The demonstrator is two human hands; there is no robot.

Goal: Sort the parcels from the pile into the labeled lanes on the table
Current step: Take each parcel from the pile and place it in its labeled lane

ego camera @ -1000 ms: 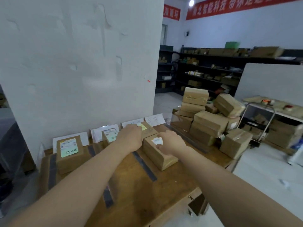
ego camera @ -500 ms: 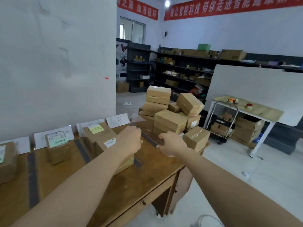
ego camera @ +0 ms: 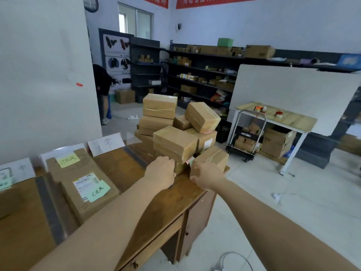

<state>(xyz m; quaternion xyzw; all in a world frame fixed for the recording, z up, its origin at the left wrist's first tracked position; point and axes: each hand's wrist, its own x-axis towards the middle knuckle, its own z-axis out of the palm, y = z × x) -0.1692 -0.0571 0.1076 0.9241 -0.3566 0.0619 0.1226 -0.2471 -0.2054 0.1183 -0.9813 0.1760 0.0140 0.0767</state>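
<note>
- A wooden desk (ego camera: 152, 216) fills the lower left of the frame, with a small drawer knob (ego camera: 134, 264) at the bottom edge.
- Dark tape strips (ego camera: 48, 208) cross the desktop and split it into lanes. In the lane at left centre lies a sorted parcel (ego camera: 88, 194) with a shipping label and a green note. A second noted parcel (ego camera: 66, 163) touches it from behind.
- The left hand (ego camera: 161, 173) is at the centre of the frame, back upward, fingers bent down against the bottom box (ego camera: 180, 167) of the pile. Its fingertips are hidden, so I cannot tell whether it grips the box.
- The right hand (ego camera: 208, 178), just right of centre, holds the corner parcel (ego camera: 212, 156) at the desk's far right corner. The thumb is on the near face, and the fingers seem to wrap round the right side.
- The pile of parcels (ego camera: 173, 139) stands at the desk's far end, touching the corner parcel. Its upper right box sits tilted.
- White lane cards (ego camera: 106, 143) lean against the white partition (ego camera: 45, 75) on the left.
- Further back, at right, a trolley (ego camera: 246, 141) stands under a light table (ego camera: 277, 118).
- Dark shelves (ego camera: 195, 71) line the far wall, and a person in a dark top (ego camera: 101, 81) stands at upper left centre.
</note>
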